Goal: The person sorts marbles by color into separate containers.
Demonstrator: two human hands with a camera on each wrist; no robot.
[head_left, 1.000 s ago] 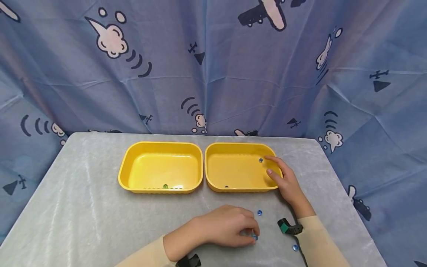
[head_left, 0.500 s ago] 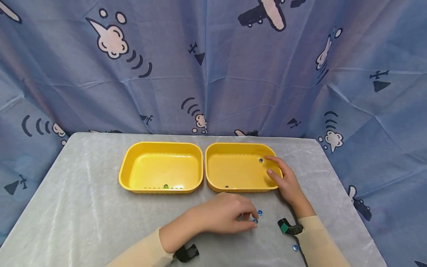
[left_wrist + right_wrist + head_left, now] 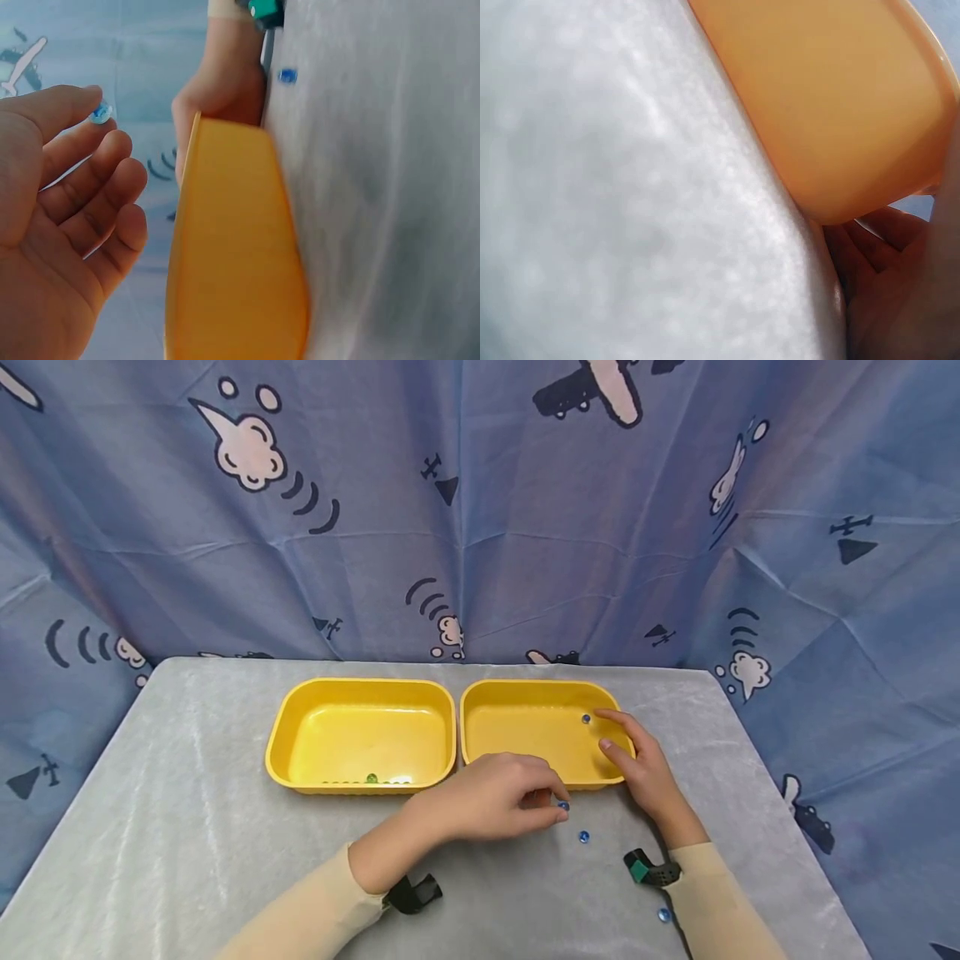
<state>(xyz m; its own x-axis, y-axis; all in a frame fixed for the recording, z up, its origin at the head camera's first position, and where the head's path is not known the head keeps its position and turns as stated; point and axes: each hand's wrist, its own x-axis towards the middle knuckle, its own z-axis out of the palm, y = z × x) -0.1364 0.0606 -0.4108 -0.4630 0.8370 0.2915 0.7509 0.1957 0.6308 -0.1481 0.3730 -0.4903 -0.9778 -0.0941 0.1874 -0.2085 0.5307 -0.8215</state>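
Note:
My left hand (image 3: 495,797) pinches a clear blue marble (image 3: 100,112) between thumb and index finger, its other fingers loosely bent. It is raised near the front edge of the right yellow tray (image 3: 517,727) and hides part of that edge. My right hand (image 3: 651,781) grips this tray's right end, with thumb and a finger over the rim; in the right wrist view its other fingers lie against the outside. A blue marble (image 3: 586,719) sits inside the tray. Two more blue marbles lie on the table, one (image 3: 584,837) before the tray, another (image 3: 664,915) by the right sleeve.
A second yellow tray (image 3: 360,735) stands close beside the first, on the left, with a green marble (image 3: 372,778) and other small green bits along its front wall. Grey cloth covers the table (image 3: 180,827). A blue patterned curtain (image 3: 375,527) hangs behind.
My left hand has lifted the pinched marble from the table and moved it away from me, up to the right tray's front edge. My right hand has stayed put.

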